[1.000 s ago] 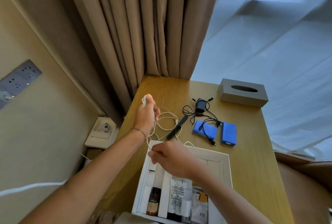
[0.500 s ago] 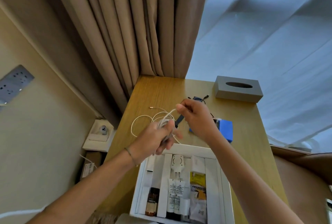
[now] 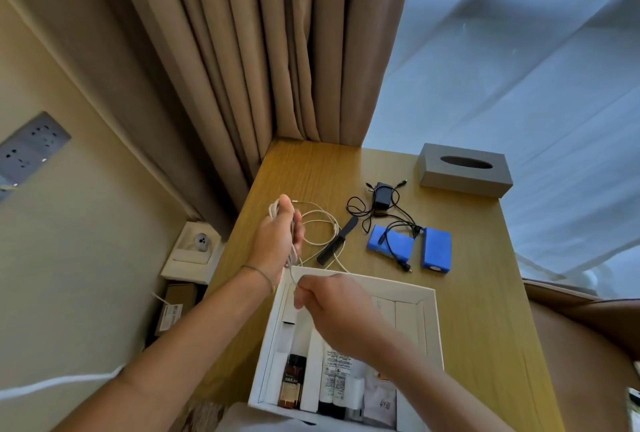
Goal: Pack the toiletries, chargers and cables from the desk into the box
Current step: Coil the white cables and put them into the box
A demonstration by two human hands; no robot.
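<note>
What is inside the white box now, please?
Inside the white box, near its front edge, stand a brown bottle, two white tubes and a pale sachet. The right hand and forearm cover the middle compartments, so their contents cannot be seen.

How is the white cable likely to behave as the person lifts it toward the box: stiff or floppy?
Probably floppy: the white cable lies in loose, uneven loops on the desk. It is likely light, since the left hand and right hand hold it with fingers alone. Unheld loops may trail or snag the black comb.
</note>
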